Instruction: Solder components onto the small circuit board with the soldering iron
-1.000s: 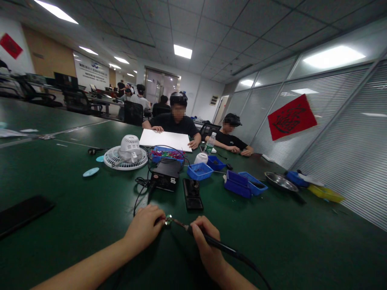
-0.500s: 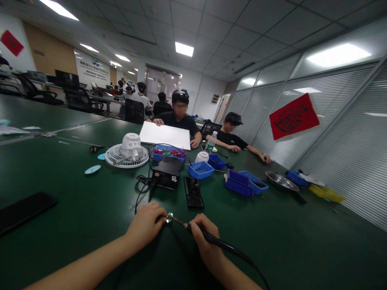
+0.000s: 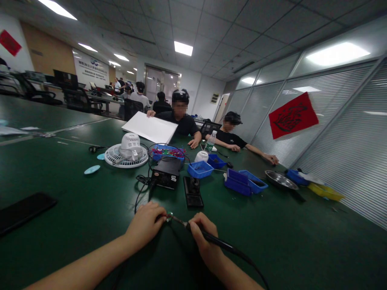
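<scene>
My right hand (image 3: 206, 237) is closed around the handle of a soldering iron (image 3: 222, 243), whose cord trails off toward the lower right. The iron's metal tip points left and meets a small green circuit board (image 3: 169, 217). My left hand (image 3: 148, 223) pinches that board, or a reddish wire at its edge, between thumb and fingertips; which of them I cannot tell. Beyond my hands stand a black soldering station (image 3: 165, 173) with cables and a black iron stand (image 3: 192, 191).
A white fan part (image 3: 127, 155) lies left of the station. Blue trays (image 3: 200, 170), one holding boards with red wires (image 3: 169, 152), stand behind. A phone (image 3: 27, 211) lies at left, a steel dish (image 3: 281, 180) at right. Two people sit opposite, one holding a white board (image 3: 151, 127).
The person opposite has shifted the white board to the left and tilted it. The other person's arm reaches slightly farther right. My hands, the iron and the circuit board look almost unmoved.
</scene>
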Motion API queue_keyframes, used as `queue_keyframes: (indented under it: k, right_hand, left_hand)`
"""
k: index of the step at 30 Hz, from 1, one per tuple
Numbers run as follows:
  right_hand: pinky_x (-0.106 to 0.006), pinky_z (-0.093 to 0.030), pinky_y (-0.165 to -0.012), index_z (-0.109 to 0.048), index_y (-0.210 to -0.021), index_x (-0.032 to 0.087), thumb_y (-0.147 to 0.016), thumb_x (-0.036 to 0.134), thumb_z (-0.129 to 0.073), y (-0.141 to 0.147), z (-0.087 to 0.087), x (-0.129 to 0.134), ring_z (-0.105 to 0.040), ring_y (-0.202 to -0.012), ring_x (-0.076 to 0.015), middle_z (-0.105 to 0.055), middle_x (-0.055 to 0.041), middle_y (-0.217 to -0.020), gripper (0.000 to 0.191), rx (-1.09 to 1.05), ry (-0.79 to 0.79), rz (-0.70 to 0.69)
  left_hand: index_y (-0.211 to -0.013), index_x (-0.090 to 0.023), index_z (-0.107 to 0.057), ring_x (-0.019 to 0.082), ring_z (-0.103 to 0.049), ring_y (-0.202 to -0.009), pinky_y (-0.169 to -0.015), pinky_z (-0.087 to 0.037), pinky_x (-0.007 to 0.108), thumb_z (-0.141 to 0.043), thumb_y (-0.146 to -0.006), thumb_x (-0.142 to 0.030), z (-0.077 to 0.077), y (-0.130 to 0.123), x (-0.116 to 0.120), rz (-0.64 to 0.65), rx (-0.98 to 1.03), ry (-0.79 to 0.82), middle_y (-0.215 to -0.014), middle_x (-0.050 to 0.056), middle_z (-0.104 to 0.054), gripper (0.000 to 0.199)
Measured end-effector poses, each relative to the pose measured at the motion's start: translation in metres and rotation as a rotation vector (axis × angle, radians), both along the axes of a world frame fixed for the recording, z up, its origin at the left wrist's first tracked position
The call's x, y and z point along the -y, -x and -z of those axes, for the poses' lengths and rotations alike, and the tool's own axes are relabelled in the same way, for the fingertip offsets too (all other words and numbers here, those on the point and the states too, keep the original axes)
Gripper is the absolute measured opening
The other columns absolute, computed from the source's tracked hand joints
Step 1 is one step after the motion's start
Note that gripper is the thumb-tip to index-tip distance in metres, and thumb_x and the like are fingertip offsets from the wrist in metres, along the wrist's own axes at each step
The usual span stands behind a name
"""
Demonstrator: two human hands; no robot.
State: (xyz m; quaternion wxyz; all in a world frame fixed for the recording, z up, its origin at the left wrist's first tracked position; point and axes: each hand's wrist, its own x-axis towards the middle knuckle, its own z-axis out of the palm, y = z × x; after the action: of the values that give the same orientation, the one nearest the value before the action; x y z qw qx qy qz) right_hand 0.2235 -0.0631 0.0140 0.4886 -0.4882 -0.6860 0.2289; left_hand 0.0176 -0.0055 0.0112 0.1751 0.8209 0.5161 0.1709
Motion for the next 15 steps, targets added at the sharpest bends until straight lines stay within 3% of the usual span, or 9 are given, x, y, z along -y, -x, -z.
queue_keyframes:
  k: [9,15]
  right_hand:
    - [-0.023,-0.044,-0.056,-0.064,-0.077,0.019,-0.086,0.023,-0.049,0.0019,-0.0006,-0.0017,-0.057,-0.057,-0.0137,-0.06,0.0009,-0.064,0.018,0.006,-0.034,-0.016]
    - [-0.022,-0.042,-0.051,-0.066,-0.076,0.018,-0.088,0.027,-0.049,0.0,0.0032,-0.0004,-0.054,-0.049,-0.013,-0.054,0.0032,-0.053,0.023,-0.027,-0.019,0.04]
  left_hand:
    - [-0.082,-0.023,-0.064,0.02,-0.055,-0.093,-0.077,-0.034,0.031,-0.049,-0.087,-0.028,-0.0004,-0.0005,0.0016,-0.02,-0.017,-0.02,-0.09,0.002,-0.065,0.017]
    - [-0.084,-0.022,-0.064,0.02,-0.055,-0.093,-0.077,-0.035,0.031,-0.047,-0.087,-0.026,-0.0011,-0.0007,0.002,-0.058,-0.027,-0.018,-0.091,0.002,-0.065,0.018]
